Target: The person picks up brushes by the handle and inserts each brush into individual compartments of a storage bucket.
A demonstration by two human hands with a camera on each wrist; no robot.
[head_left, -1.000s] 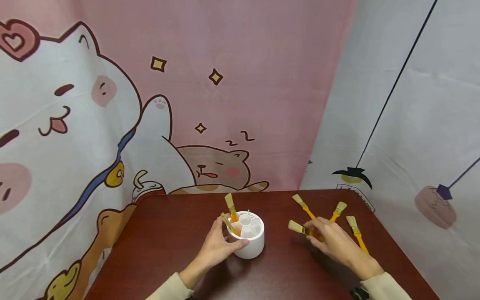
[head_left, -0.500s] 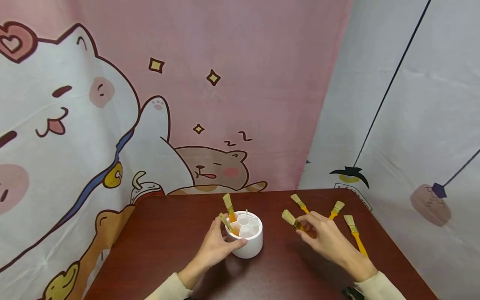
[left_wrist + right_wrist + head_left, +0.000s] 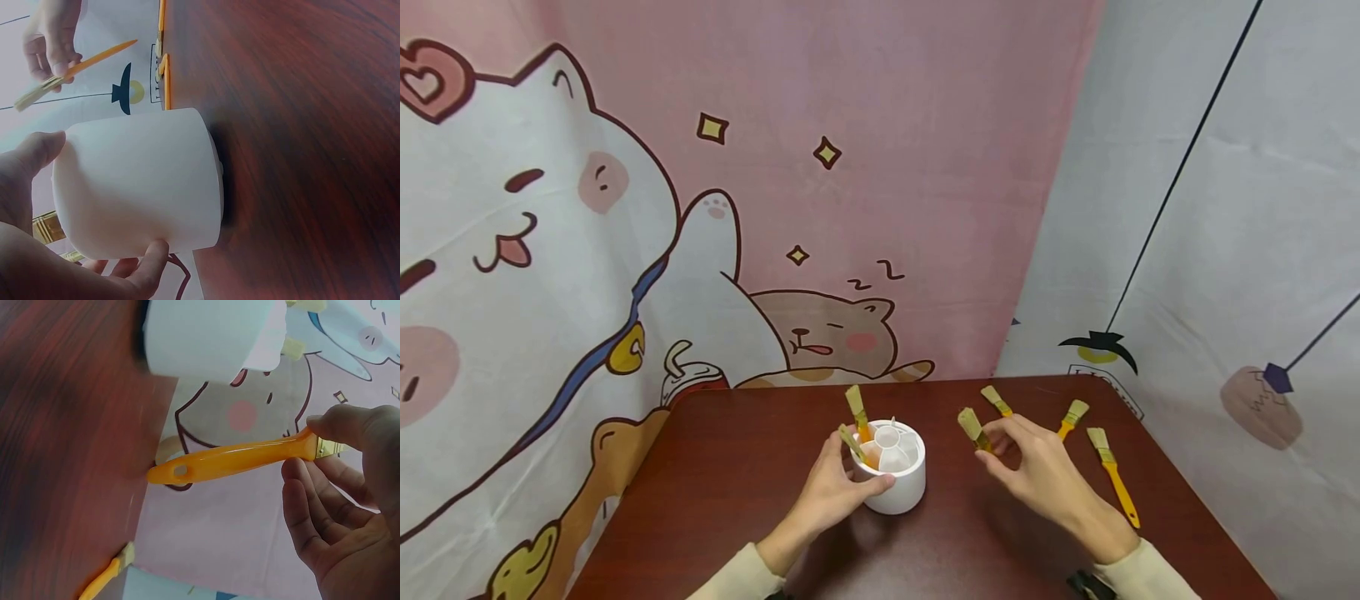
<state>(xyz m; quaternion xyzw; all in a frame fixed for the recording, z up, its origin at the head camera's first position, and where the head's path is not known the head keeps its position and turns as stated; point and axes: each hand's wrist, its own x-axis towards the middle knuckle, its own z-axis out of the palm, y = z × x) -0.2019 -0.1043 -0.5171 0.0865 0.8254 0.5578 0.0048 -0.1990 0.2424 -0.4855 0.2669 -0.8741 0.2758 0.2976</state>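
Observation:
My left hand [image 3: 829,492] grips the side of a round white holder [image 3: 901,490] whose top is split into compartments. Two brushes with pale bristles and yellow handles, one of them this brush [image 3: 857,407], stand in its left compartments, leaning outward. To the right, my right hand [image 3: 1037,467] pinches another flat paintbrush [image 3: 237,459] near its metal ferrule, bristles up. In the right wrist view its orange-yellow handle with a hanging hole points down toward the tabletop, beside the white holder [image 3: 206,337].
Several more paintbrushes lie on the dark red-brown table [image 3: 737,467] beyond and right of my right hand, including a brush [image 3: 1112,475] near the right edge. A curtain with cartoon animals [image 3: 925,167] hangs behind the table.
My right hand has lifted its paintbrush and moved left toward the holder, turning the bristles more upward. My left hand keeps its grip on the holder.

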